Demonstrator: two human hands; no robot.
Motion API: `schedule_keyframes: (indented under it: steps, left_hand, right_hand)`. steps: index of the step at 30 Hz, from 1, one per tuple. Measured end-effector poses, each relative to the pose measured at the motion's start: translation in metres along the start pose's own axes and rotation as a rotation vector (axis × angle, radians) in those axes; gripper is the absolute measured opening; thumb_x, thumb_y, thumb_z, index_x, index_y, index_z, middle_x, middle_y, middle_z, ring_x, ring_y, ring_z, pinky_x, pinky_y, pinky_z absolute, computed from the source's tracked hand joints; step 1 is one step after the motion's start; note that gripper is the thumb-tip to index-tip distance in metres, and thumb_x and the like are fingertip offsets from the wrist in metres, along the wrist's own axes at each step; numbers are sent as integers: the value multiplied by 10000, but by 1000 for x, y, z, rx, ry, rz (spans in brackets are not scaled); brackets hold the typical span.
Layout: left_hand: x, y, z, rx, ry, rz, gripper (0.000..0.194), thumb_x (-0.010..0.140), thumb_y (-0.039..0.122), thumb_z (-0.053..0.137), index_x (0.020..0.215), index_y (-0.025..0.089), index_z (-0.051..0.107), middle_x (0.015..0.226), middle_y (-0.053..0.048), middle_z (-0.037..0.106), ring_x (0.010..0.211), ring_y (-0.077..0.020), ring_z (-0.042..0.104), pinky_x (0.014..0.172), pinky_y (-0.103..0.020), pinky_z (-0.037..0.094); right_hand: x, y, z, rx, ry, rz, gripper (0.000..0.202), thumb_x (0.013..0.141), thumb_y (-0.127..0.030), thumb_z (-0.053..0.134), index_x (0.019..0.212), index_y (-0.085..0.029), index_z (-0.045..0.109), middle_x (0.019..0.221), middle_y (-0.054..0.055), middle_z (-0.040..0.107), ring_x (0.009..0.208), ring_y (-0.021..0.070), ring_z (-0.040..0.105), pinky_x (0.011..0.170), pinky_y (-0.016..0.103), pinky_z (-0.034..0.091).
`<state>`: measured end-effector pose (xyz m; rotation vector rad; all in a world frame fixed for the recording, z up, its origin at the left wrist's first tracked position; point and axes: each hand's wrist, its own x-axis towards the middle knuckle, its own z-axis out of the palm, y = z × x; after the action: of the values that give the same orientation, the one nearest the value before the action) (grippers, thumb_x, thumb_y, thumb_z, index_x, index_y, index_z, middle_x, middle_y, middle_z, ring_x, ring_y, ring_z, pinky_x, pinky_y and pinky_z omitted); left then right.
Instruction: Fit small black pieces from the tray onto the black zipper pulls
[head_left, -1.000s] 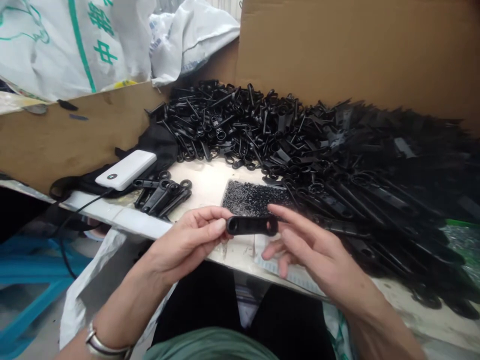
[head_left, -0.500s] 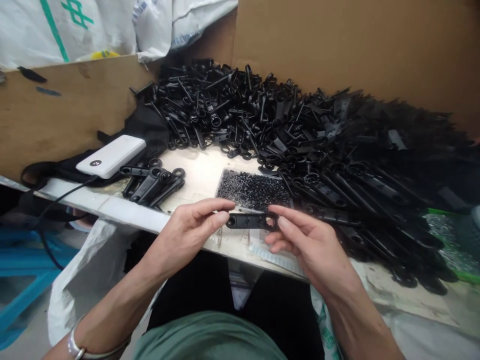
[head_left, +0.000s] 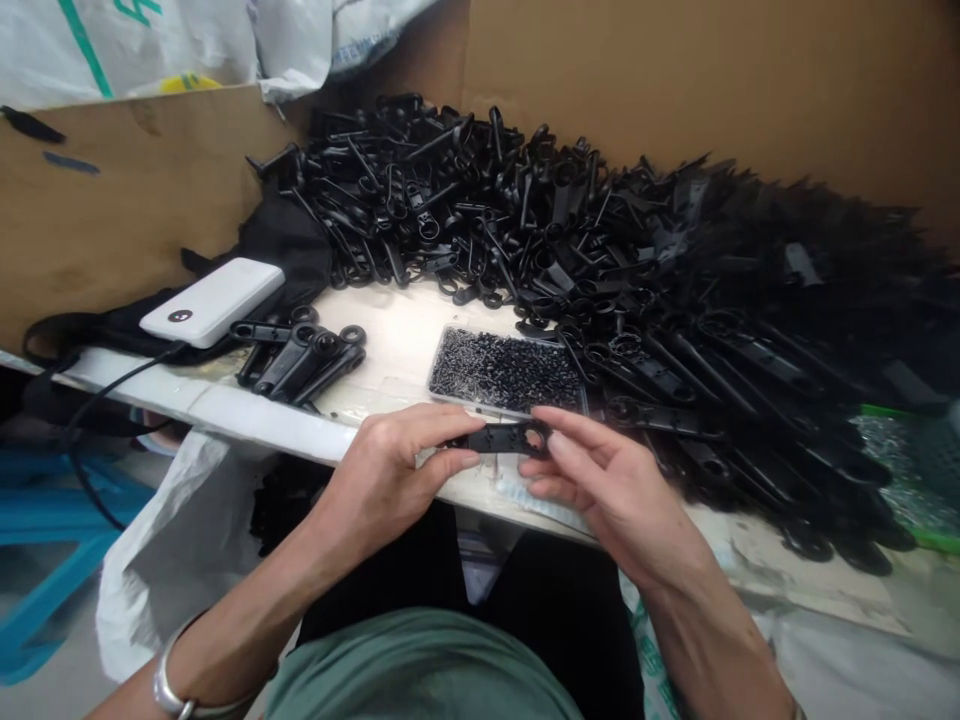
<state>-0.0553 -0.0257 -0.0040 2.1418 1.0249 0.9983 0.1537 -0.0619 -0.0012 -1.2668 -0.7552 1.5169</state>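
Observation:
A black plastic arm with a ring at its end (head_left: 501, 438) lies level between my two hands, above the table's front edge. My left hand (head_left: 409, 455) pinches its left end between thumb and fingers, covering that end. With thumb and index finger, my right hand (head_left: 592, 465) grips the ringed right end. Just behind the held part is a shallow clear tray (head_left: 431, 380) full of tiny black pieces (head_left: 506, 368). Whether a small piece sits in the held part is too small to tell.
A large heap of black plastic arms (head_left: 480, 205) spreads across the back and right. Several more arms (head_left: 304, 355) lie at left beside a white power bank (head_left: 214, 300) with a black cable (head_left: 101, 395). A green-rimmed tray (head_left: 911, 480) with small shiny pieces stands at far right.
My left hand has slid its fingers further over the left end of the black plastic arm. My right hand keeps its hold. The view has shifted slightly.

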Motion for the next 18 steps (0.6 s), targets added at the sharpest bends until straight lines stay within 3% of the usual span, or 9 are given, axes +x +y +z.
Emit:
schedule_keyframes:
  steps: [5,9,18]
  left_hand:
    - [0,5,3,50,36,69,196,814,142,672,1007,156,704,1006,-51,733,913,-143,681,824,-204,517]
    - [-1,8,3,30,-1,72,175,826,140,658,993,169,701,985,-37,735,884,-139,680,803,-211,517]
    - [-3,5,2,-58,-38,-8,190,807,171,687,995,163,715,978,-33,742,881,-139,688,805,-196,508]
  right_hand:
    - [0,2,2,9,28,-8,482,675,-264,822,1114,-167,646,858,40,723,716,149,711,665,234,594]
    - [2,1,0,-38,27,-8,477,665,-260,826,1097,-137,664,732,25,709,634,110,671,642,215,565]
    - [4,-15,-12,-276,-147,61,407,719,-264,771,1080,-98,683,551,-6,647,498,70,570,575,204,485]
